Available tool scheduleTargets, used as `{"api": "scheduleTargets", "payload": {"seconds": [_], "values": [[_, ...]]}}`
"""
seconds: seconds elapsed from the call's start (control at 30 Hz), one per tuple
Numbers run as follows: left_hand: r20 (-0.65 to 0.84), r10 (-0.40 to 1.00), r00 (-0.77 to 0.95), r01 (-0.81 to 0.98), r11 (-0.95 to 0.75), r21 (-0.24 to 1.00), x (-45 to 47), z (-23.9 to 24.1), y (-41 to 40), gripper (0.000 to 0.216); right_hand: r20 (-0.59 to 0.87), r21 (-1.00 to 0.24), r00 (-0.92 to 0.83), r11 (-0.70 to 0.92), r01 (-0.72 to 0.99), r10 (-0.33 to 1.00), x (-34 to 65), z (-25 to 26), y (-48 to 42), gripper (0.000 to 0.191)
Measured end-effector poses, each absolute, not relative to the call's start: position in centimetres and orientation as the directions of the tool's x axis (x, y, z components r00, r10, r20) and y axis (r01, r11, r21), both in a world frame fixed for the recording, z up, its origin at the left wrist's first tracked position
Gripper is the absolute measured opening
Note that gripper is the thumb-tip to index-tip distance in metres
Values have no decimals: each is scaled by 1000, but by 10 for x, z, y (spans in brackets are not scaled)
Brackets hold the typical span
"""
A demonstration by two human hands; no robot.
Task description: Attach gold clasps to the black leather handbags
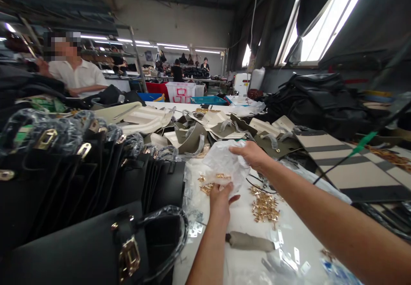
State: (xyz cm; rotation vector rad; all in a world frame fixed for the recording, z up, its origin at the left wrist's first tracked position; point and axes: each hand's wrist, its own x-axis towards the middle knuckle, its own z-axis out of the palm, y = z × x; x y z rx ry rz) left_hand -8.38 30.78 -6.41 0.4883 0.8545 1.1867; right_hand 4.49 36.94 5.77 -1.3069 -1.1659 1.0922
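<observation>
Both my hands hold a crumpled clear plastic bag (pixel 221 163) above the white table (pixel 244 220). My left hand (pixel 221 199) grips its lower edge with fingers closed, and my right hand (pixel 252 154) pinches its upper right part. Small gold metal fittings (pixel 210 184) show through and below the bag. A loose heap of the same gold fittings (pixel 265 205) lies on the table just right of my left hand. A grey-handled tool (pixel 250 241) rests nearer to me.
Black handbags with gold clasps (pixel 86 178) stand in a row at left. Olive and cream bag panels (pixel 199 133) are piled behind. A black heap of material (pixel 317 103) sits at right. A seated person in a white shirt (pixel 78 77) is at far left.
</observation>
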Motion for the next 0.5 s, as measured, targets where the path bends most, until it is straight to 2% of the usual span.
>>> {"api": "scheduleTargets", "payload": {"seconds": [0.17,0.23,0.3,0.4,0.5], "values": [[-344,930,129,-571,354,741,-85,-66,315,36,15,-999,135,9,47,991,47,80,371,24],[-346,929,135,-545,361,757,-86,-65,316,38,60,-994,160,45,96,985,48,91,368,26],[-343,930,130,-500,360,788,-87,-64,316,43,160,-967,185,117,225,970,46,99,363,28],[-319,942,99,-405,331,852,-89,-65,318,47,329,-851,168,214,479,929,41,105,351,31],[-264,963,60,-292,270,917,-91,-66,323,45,396,-762,101,265,591,913,36,102,338,32]]}}
